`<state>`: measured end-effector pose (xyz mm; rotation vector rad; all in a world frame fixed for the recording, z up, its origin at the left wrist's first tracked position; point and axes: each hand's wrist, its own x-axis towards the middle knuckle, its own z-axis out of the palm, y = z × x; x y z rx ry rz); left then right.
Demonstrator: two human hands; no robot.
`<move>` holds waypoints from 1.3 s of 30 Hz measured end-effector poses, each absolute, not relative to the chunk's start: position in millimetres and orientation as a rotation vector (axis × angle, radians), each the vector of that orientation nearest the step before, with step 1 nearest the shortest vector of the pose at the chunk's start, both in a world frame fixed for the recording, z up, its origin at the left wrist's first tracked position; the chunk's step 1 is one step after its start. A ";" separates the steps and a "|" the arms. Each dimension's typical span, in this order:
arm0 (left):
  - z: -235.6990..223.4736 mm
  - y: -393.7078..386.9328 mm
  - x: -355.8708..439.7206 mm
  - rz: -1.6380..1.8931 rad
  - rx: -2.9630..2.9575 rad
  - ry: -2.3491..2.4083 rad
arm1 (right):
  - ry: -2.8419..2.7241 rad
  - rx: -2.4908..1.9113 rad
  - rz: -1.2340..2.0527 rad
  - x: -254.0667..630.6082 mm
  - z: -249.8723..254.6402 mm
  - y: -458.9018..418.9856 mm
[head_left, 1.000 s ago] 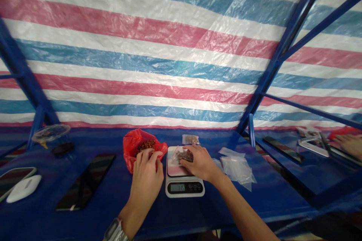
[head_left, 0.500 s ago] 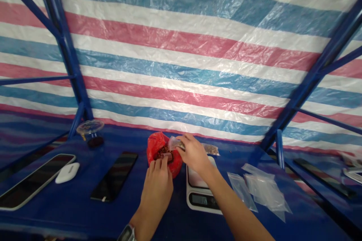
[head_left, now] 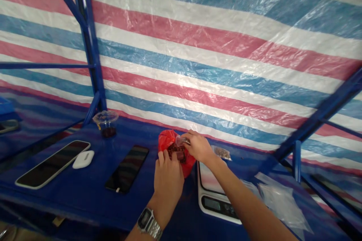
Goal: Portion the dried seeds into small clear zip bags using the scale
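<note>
A red plastic bag [head_left: 166,139] stands open on the blue tabletop, with small brown-red dried pieces inside. At its near rim, my left hand [head_left: 168,173] has its fingers curled over the edge, closed on the bag. A small brownish strip shows beside those fingers; I cannot make out what it is. My right hand [head_left: 199,146] pinches a small clear zip bag [head_left: 181,141] with dark contents, tilted with its mouth toward the red bag's opening. Right of the red bag sits a white digital scale [head_left: 210,180], partly behind my right forearm.
Behind the scale lies a filled clear zip bag [head_left: 222,153]. Several clear bags [head_left: 279,199] are spread at the right. On the left are a black phone [head_left: 127,169], another phone [head_left: 53,163], a white earbud case [head_left: 83,159] and a lidded clear cup [head_left: 106,122]. Blue frame posts [head_left: 94,52] rise behind.
My right hand has lifted the small zip bag off the scale and carried it left over the red bag, tilting it. My left hand stays at the red bag. The view has turned left.
</note>
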<state>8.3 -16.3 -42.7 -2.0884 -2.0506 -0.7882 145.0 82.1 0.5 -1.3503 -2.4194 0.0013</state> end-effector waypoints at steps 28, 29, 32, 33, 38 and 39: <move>-31.0 -8.9 67.6 -1.750 -2.401 -1.604 | -1.390 -1.114 0.804 232.5 -25.5 -7.7; -30.8 -9.1 69.7 -1.753 -2.407 -1.582 | -1.358 -1.119 0.825 236.5 -27.2 -6.9; -31.5 -8.0 72.4 -1.764 -2.435 -1.526 | -1.375 -1.137 0.790 246.2 -29.1 -7.3; -32.1 -7.3 72.3 -1.771 -2.438 -1.516 | -1.402 -1.153 0.744 248.5 -28.5 -8.5; -33.8 -6.7 72.6 -1.888 -2.508 -1.492 | -1.549 -1.299 0.366 253.0 -21.2 -19.7; -33.4 -7.6 73.8 -1.917 -2.561 -1.501 | -1.569 -1.323 0.317 253.0 -19.8 -22.2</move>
